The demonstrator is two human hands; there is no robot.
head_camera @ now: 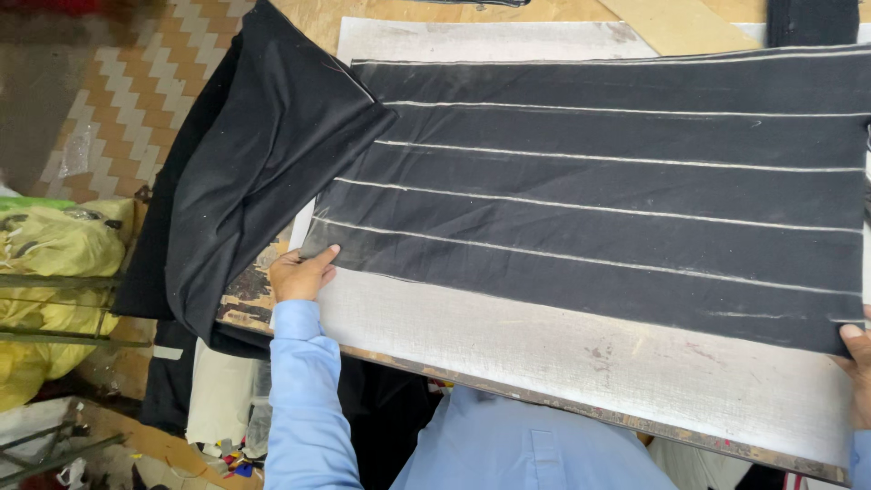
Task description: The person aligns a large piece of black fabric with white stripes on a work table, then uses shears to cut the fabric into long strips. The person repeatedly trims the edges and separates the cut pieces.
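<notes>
Black cloth [599,191], chalk-lined, is lying flat across the pale table [581,354] — its left end is spilling over the edge toward the floor. Left hand [301,272] is pressing the cloth's near left corner, fingers together, thumb out along the hem. Right hand [856,358] is barely showing at the frame edge — seemingly pinching the near right corner, though grip unclear.

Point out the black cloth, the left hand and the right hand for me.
black cloth [599,191], head view, flat chalk-lined middle.
left hand [299,275], head view, back of hand.
right hand [857,358], head view, thumb side at cloth corner.
</notes>
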